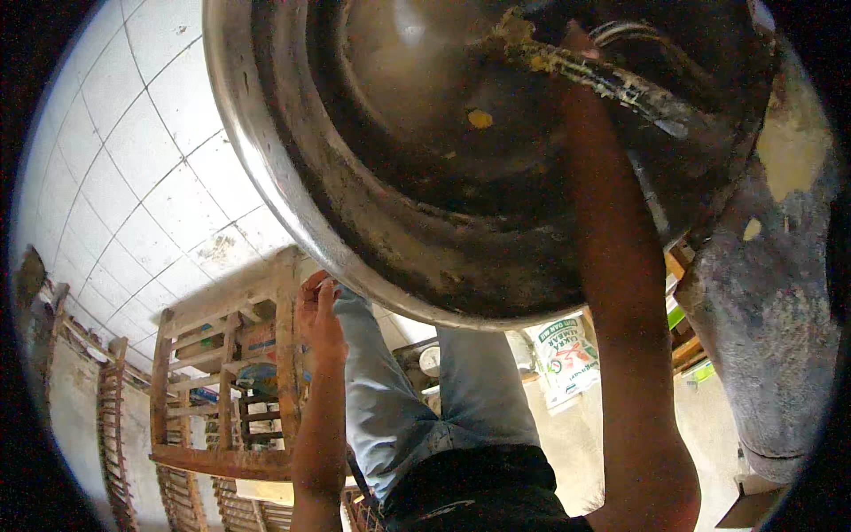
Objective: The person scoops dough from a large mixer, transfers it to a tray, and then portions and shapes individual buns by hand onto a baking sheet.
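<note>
Up close with the right forearm (625, 266), over the rim (257, 173) and into the metal bowl (381, 160)! Inside with the right hand (581, 43), just beside the crusted bar (629, 87); can't tell if gripping. Outside, by the rim, with the left hand (321, 306), half curled; can't tell either.
</note>
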{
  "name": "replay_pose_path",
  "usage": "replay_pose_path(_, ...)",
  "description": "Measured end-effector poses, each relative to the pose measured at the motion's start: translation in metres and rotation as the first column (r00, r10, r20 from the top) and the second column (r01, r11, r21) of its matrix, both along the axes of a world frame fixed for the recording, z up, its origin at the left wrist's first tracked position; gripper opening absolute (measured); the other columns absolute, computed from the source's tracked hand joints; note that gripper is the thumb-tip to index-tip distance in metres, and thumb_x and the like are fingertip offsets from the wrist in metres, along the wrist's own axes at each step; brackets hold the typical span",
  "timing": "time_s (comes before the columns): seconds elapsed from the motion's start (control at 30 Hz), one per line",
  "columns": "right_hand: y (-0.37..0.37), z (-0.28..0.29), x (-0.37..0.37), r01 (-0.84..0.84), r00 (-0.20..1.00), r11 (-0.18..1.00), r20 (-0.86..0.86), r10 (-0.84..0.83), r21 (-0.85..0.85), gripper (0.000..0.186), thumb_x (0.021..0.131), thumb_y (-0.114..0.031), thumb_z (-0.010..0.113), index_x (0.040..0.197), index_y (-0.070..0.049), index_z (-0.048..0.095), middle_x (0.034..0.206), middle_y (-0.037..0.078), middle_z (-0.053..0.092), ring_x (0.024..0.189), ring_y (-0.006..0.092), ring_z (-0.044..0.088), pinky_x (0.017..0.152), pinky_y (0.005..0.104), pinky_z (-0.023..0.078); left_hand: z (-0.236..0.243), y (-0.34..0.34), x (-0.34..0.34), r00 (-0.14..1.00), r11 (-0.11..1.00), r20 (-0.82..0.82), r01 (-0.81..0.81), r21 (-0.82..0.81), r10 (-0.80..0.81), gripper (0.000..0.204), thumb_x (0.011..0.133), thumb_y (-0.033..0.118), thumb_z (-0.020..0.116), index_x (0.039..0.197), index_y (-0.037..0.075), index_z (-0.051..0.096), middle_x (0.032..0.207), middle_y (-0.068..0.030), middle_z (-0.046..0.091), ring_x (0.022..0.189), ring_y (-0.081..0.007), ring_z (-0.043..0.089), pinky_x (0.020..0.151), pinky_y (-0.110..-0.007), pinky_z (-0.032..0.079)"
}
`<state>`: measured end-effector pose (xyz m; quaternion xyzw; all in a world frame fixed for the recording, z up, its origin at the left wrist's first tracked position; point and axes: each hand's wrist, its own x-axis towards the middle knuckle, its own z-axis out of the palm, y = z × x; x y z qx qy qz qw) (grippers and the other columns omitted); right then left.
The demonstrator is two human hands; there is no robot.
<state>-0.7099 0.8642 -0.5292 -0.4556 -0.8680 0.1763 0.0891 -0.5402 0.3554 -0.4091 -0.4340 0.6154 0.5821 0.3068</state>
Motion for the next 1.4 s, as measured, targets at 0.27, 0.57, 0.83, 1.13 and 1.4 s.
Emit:
replay_pose_path(0.27, 0.043, 0.003, -0.024, -0.045, 0.996, 0.997, 0.068, 0.050, -0.067, 0.063, 0.102, -0.060, 0.046, 0.111, -0.002, 0.072, 0.107, 0.018, 0.069, 0.097, 0.0345, 0.066, 0.091, 0.0556, 0.047, -0.003, -0.015, 0.008, 1.000, 1.000, -0.029, -0.003, -0.030, 0.002, 0.024, 0.099, 0.014, 0.063, 0.120, 0.002, 0.065, 0.114, -0.0058, 0.066, 0.103, -0.0164, 0.064, 0.089, -0.034, 0.051)
replay_pose_path(0.57, 0.044, -0.019, 0.010, -0.091, 0.982, 0.995, 0.162, 0.094, -0.028, 0.061, 0.101, -0.059, 0.047, 0.105, -0.003, 0.073, 0.101, 0.016, 0.069, 0.092, 0.0327, 0.066, 0.089, 0.0540, 0.047, -0.003, -0.036, 0.006, 1.000, 1.000, 0.006, 0.002, -0.029, -0.002, 0.026, 0.099, 0.017, 0.062, 0.120, 0.001, 0.065, 0.113, -0.0071, 0.065, 0.104, -0.0176, 0.063, 0.090, -0.034, 0.050)
replay_pose_path(0.83, 0.054, -0.015, 0.032, 0.020, 0.983, 0.995, 0.184, -0.001, -0.096, 0.059, 0.101, -0.058, 0.048, 0.101, -0.004, 0.073, 0.096, 0.014, 0.070, 0.088, 0.0311, 0.066, 0.088, 0.0526, 0.047, 0.006, -0.034, -0.010, 0.998, 0.999, -0.041, 0.040, -0.014, -0.040, 0.025, 0.100, 0.016, 0.062, 0.119, 0.001, 0.064, 0.115, -0.0082, 0.065, 0.105, -0.0186, 0.063, 0.090, -0.034, 0.052)
replay_pose_path(1.13, 0.061, -0.004, 0.055, 0.099, 0.992, 0.980, 0.094, -0.084, -0.172, 0.058, 0.100, -0.057, 0.050, 0.095, -0.005, 0.074, 0.090, 0.012, 0.070, 0.083, 0.0293, 0.067, 0.086, 0.0509, 0.047, 0.005, -0.032, -0.013, 0.999, 1.000, -0.046, 0.024, 0.012, -0.023, 0.026, 0.101, 0.019, 0.062, 0.121, 0.003, 0.064, 0.118, -0.0076, 0.064, 0.105, -0.0185, 0.063, 0.090, -0.036, 0.052)
replay_pose_path(1.4, 0.013, -0.035, 0.059, 0.005, 0.986, 1.000, 0.164, -0.005, 0.000, 0.056, 0.100, -0.056, 0.051, 0.090, -0.006, 0.075, 0.084, 0.010, 0.070, 0.079, 0.0277, 0.067, 0.085, 0.0495, 0.046, 0.002, -0.032, -0.010, 1.000, 0.999, 0.000, 0.007, 0.032, -0.007, 0.025, 0.102, 0.021, 0.062, 0.121, 0.005, 0.065, 0.119, -0.0068, 0.064, 0.106, -0.0190, 0.063, 0.093, -0.036, 0.051)
